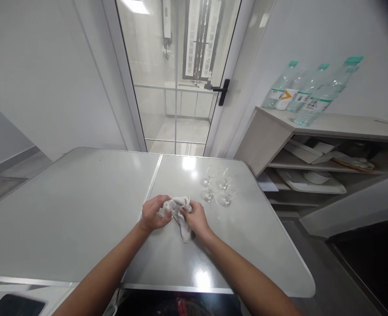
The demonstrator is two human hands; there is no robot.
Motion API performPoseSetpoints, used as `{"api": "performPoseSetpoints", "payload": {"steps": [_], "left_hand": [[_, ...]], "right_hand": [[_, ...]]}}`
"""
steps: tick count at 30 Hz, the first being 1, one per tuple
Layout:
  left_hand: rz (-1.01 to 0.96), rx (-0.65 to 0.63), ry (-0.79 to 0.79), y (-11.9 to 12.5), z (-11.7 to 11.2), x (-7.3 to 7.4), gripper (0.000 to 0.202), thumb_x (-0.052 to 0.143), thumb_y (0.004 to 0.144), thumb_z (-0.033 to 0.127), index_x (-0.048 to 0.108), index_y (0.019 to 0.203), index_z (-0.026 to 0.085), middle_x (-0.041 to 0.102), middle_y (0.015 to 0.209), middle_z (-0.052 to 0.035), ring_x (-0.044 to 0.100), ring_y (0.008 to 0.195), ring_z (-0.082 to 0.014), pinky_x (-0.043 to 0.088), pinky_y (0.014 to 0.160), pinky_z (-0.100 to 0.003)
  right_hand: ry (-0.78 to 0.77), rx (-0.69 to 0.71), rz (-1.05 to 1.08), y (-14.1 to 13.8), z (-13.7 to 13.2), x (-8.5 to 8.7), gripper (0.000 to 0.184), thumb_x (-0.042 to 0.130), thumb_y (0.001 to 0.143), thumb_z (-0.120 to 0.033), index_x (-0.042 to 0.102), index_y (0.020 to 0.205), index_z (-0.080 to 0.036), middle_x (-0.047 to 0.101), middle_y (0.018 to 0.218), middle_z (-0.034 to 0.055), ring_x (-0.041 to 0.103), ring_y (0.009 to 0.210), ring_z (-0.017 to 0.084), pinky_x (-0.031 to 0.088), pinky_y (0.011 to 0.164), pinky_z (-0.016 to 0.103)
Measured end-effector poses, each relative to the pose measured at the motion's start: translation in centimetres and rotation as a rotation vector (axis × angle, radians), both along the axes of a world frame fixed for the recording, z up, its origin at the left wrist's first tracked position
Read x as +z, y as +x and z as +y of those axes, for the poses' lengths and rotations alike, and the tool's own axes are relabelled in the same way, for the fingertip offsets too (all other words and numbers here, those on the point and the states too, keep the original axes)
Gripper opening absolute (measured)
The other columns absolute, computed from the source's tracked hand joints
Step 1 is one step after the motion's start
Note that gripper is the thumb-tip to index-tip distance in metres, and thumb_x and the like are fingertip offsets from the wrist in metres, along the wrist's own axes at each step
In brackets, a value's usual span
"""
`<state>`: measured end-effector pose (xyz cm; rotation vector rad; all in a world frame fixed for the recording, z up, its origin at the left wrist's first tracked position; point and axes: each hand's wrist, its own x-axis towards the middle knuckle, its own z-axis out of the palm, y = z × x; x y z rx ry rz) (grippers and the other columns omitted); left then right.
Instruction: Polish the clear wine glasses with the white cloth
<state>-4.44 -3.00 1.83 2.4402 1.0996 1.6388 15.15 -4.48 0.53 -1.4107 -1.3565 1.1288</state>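
Note:
Both of my hands are bunched around a white cloth (pixel 182 221) over the middle of the grey table (pixel 81 219). My left hand (pixel 153 213) pinches the cloth's left end, and something small and pale seems wrapped inside; I cannot make out what. My right hand (pixel 196 218) grips the cloth's right side, and a corner of it hangs down to the tabletop. Several clear stemmed glasses (pixel 218 188) stand on the table just beyond and right of my right hand.
A glass door with a black handle (pixel 223 91) stands behind the table. At the right, a wooden shelf unit (pixel 312 131) carries several plastic water bottles (pixel 307 92) on top and plates and papers below. A dark phone (pixel 14 306) lies at the lower left.

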Motion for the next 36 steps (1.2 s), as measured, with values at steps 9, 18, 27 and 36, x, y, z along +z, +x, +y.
{"api": "performPoseSetpoints", "payload": {"steps": [9, 18, 27, 36], "left_hand": [[-0.055, 0.13, -0.006, -1.0, 0.4, 0.5, 0.025, 0.054, 0.094, 0.038, 0.07, 0.101, 0.021, 0.067, 0.068, -0.0019, 0.055, 0.05, -0.013, 0.048, 0.055, -0.026], [-0.086, 0.225, -0.037, -1.0, 1.0, 1.3, 0.021, 0.06, 0.092, 0.034, 0.072, 0.104, 0.021, 0.073, 0.078, -0.0027, 0.053, 0.052, -0.0122, 0.046, 0.056, -0.026], [0.055, 0.155, -0.034, -0.9, 1.2, 1.0, 0.025, 0.065, 0.091, 0.029, 0.075, 0.113, 0.023, 0.079, 0.091, -0.0056, 0.064, 0.06, -0.0141, 0.05, 0.062, -0.027], [0.135, 0.085, -0.111, 0.8, 1.2, 1.5, 0.043, 0.068, 0.094, 0.037, 0.066, 0.136, 0.027, 0.075, 0.099, -0.0043, 0.07, 0.088, -0.018, 0.055, 0.076, -0.028]], "right_hand": [[0.176, -0.111, -0.195, 0.7, -0.3, 1.7, 0.022, 0.062, 0.086, -0.037, 0.061, 0.071, -0.022, 0.063, 0.079, 0.0033, 0.057, 0.078, 0.021, 0.046, 0.077, 0.032], [0.512, 0.291, -0.468, 0.9, -1.6, 2.3, 0.059, 0.052, 0.065, -0.006, 0.061, 0.12, -0.025, 0.063, 0.119, 0.0048, 0.06, 0.08, 0.017, 0.045, 0.07, 0.027], [0.382, 0.537, -1.015, -0.9, -2.8, 2.6, 0.071, 0.06, 0.075, -0.017, 0.051, 0.145, -0.027, 0.051, 0.156, 0.0101, 0.072, 0.08, 0.022, 0.05, 0.065, 0.033], [0.257, 0.543, -1.136, -1.8, -3.0, 2.7, 0.071, 0.053, 0.087, -0.019, 0.038, 0.157, -0.025, 0.04, 0.164, 0.0171, 0.075, 0.08, 0.023, 0.056, 0.071, 0.037]]}}
